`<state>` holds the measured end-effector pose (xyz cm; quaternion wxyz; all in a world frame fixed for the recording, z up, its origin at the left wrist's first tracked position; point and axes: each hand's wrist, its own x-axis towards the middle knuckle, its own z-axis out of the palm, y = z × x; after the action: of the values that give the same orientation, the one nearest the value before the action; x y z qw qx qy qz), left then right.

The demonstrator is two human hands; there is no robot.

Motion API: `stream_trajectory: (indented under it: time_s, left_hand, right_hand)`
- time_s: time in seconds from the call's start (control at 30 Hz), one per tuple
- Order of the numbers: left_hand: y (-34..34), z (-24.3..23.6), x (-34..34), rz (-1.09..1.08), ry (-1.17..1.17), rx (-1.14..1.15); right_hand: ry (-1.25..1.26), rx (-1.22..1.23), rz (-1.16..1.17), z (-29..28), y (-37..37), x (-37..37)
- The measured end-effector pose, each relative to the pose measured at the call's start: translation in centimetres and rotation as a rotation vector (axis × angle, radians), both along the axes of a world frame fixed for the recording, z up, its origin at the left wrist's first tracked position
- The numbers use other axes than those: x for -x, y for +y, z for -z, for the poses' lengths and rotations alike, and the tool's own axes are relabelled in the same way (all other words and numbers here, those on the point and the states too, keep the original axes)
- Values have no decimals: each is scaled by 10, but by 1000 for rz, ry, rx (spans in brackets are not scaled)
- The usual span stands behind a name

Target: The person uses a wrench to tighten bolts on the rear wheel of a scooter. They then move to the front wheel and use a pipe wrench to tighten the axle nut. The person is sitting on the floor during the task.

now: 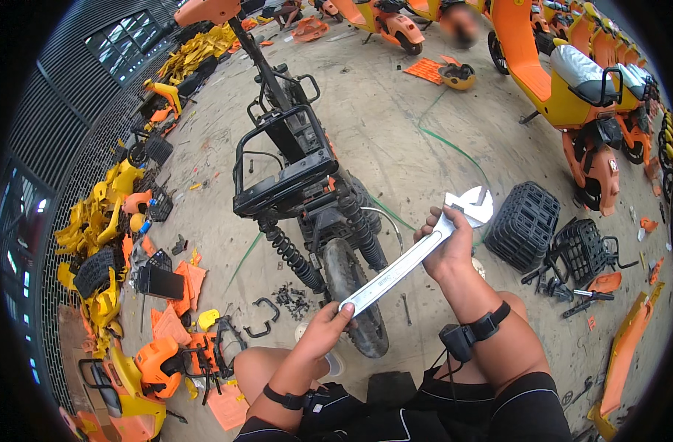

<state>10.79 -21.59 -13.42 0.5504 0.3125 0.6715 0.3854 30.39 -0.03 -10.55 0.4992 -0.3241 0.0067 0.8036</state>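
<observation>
Lettering (385, 281) too small to read marks the silver adjustable wrench (406, 261); left grip (323, 331) clasps its handle end, right grip (452, 249) clenches below its head.

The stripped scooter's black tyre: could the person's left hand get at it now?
Probably yes: the tyre shows uncovered at its lower end, near the left hand, though that hand would likely need to release the wrench first.

Left hand (325, 329): lower centre of frame, thumb on top, fingers curled beneath, gripping | Left forearm (289, 377): inclined upward and rightward from lower edge | Right hand (452, 247): right of frame centre, higher than left, fingers curled, gripping | Right forearm (467, 296): inclined upward and leftward from lower right | Hands: well apart
</observation>
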Motion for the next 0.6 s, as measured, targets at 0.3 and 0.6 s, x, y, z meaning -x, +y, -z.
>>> stream_trajectory:
  time_s: [0.3,0.6]
  left_hand:
    - [0,-24,-6,51,-381,-95]
    - [-7,-35,-7,346,-634,52]
  right_hand:
    - [57,21,-17,16,6,8]
    - [-24,2,-193,10,-13,17]
